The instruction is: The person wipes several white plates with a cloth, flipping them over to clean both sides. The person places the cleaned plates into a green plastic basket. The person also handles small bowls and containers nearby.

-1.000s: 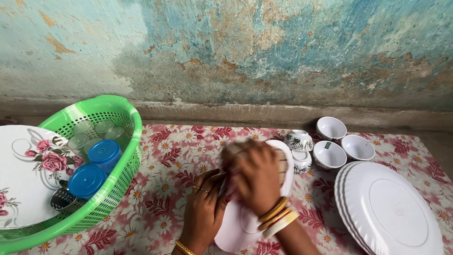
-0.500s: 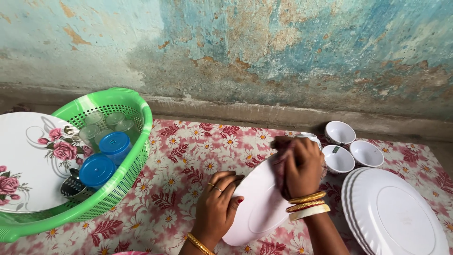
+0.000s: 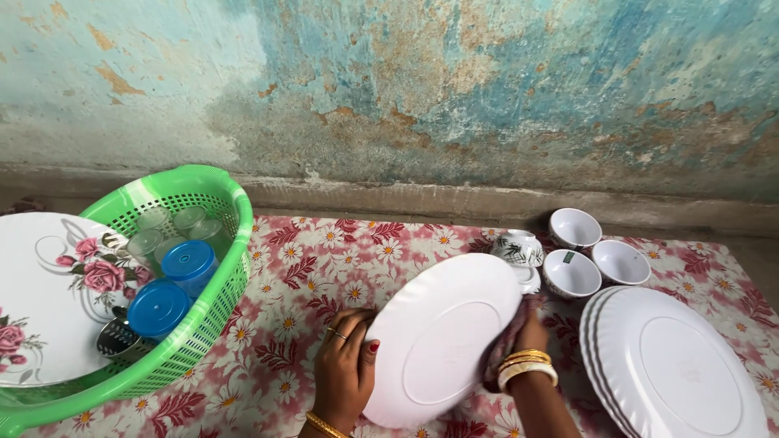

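Head view showed the left hand (image 3: 345,375) gripping a tilted white plate (image 3: 442,337) beside the stacked plates (image 3: 673,365), right hand (image 3: 527,337) pressing a cloth (image 3: 501,357) behind it; a loose grip could drop it.

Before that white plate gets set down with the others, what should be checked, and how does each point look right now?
1. Left hand has a grip on the white plate at its edge: ok.
2. Right hand backs the plate with a cloth: ok.
3. Plate stack sits flat, with nothing lying on top: ok.
4. Small bowls stand clear of the stack: ok.
5. Far side of the plate wiped dry: cannot tell.
6. Green basket out of the way: ok.
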